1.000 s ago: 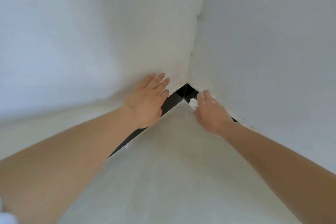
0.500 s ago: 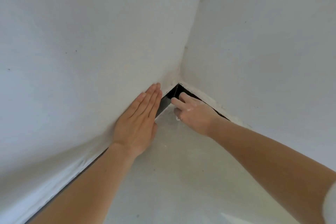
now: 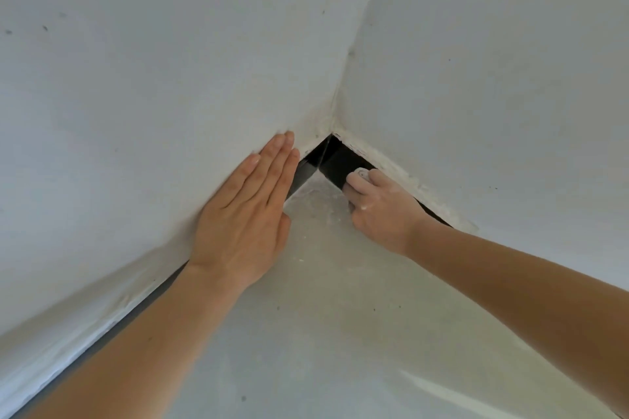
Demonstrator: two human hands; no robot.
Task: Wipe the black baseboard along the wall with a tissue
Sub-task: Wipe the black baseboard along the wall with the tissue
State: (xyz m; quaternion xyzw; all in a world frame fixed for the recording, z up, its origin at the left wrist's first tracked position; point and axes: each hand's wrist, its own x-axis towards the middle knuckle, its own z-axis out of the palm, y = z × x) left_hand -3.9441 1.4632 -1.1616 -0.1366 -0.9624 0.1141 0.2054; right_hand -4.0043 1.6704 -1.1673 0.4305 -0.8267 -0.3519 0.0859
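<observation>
Left hand (image 3: 245, 214): lay flat, fingers straight, on the wall (image 3: 136, 112).
Right hand (image 3: 381, 204): pinched the tissue (image 3: 360, 174) against the baseboard (image 3: 335, 163).
Technique: firm, even pressure probably served best.

baseboard (image 3: 337, 163): black, smooth, semi-gloss, and the run under the left wall (image 3: 153, 95) throws a pale reflection. Both walls are white matt paint over plaster with a few dark specks, and a rough, crumbly white bead of filler (image 3: 391, 167) runs along the bottom edge where it meets the baseboard, worst at the corner. floor (image 3: 340, 316): pale grey, smooth, low sheen, with powdery white dust (image 3: 323, 196) at the corner; the tissue (image 3: 361, 174) is crumpled soft white paper, and the right hand (image 3: 381, 207) gripping it looks chalk-dusted over the knuckles.
</observation>
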